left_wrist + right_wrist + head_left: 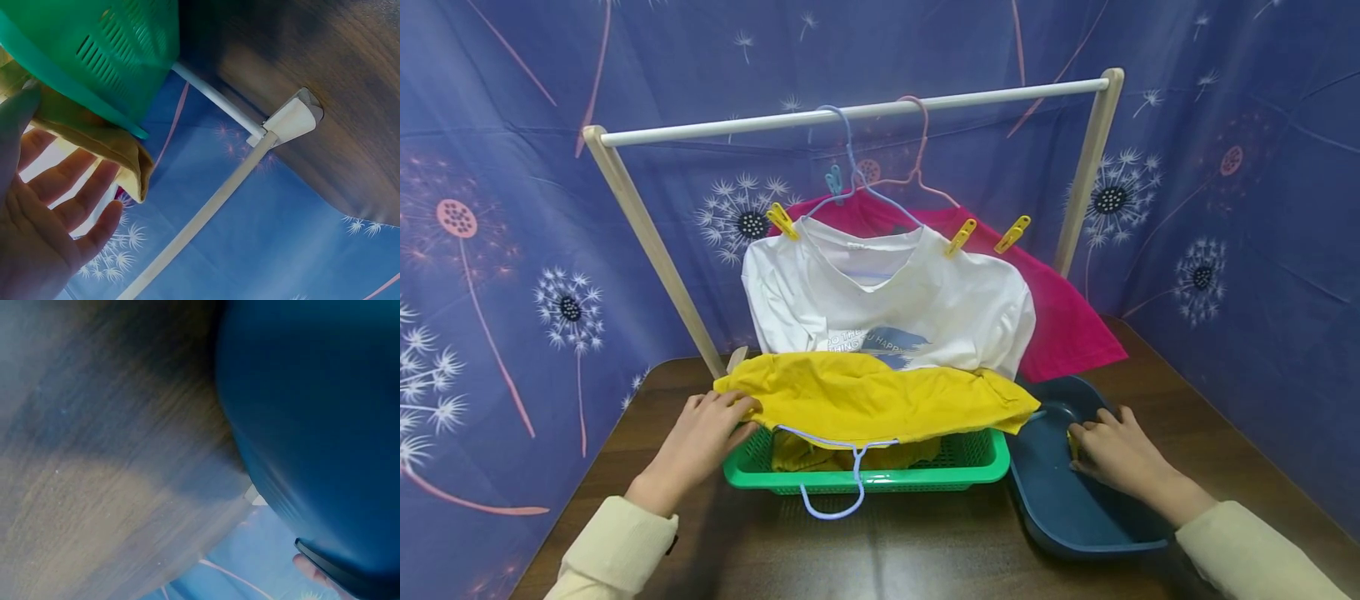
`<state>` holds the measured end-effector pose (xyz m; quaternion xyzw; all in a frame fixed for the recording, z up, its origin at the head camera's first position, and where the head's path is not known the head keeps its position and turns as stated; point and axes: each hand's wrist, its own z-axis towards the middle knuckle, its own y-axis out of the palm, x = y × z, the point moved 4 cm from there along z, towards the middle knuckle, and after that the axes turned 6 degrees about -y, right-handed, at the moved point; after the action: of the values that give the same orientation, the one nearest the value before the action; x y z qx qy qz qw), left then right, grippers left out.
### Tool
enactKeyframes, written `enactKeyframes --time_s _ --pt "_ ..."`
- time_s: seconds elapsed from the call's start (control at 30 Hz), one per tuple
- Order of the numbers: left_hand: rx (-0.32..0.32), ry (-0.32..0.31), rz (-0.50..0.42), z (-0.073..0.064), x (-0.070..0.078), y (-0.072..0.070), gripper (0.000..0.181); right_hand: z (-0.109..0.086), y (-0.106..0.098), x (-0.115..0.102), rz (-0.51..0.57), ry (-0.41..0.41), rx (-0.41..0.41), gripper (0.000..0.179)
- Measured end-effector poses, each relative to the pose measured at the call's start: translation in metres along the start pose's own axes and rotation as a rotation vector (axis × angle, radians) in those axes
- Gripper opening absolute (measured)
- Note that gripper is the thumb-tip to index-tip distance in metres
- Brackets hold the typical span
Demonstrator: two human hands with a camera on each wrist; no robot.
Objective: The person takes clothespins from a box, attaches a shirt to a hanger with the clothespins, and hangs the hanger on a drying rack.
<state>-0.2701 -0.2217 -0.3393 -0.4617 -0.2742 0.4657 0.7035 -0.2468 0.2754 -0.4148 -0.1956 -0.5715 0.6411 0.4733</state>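
Note:
A yellow garment lies across the green basket, with a light blue hanger inside it, its hook hanging over the basket's front rim. My left hand pinches the garment's left end, thumb on one side and fingers spread along the other in the left wrist view. Inside the dark blue basin, my right hand holds a yellow clothespin between thumb and fingertips. In the right wrist view the basin wall hides most of that hand.
Behind stands a drying rack with a white bar and wooden legs. A white shirt and a magenta garment hang from it on hangers, with several clothespins at their shoulders. More yellow cloth lies in the basket.

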Motion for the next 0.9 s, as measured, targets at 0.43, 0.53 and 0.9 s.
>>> enactKeyframes --time_s 0.43,0.53,0.9 --pt "0.063 0.019 -0.059 0.002 -0.0015 -0.0028 0.021 -0.0007 0.0028 0.0023 0.039 0.019 -0.025 0.05" --pt "0.086 0.032 -0.062 0.003 -0.002 -0.0034 0.021 -0.0018 0.0017 0.0023 0.023 0.024 -0.031 0.051" --pt "0.055 -0.049 -0.066 0.0064 -0.0052 -0.0011 0.019 -0.0022 -0.0001 0.0 0.033 0.037 -0.052 0.036"
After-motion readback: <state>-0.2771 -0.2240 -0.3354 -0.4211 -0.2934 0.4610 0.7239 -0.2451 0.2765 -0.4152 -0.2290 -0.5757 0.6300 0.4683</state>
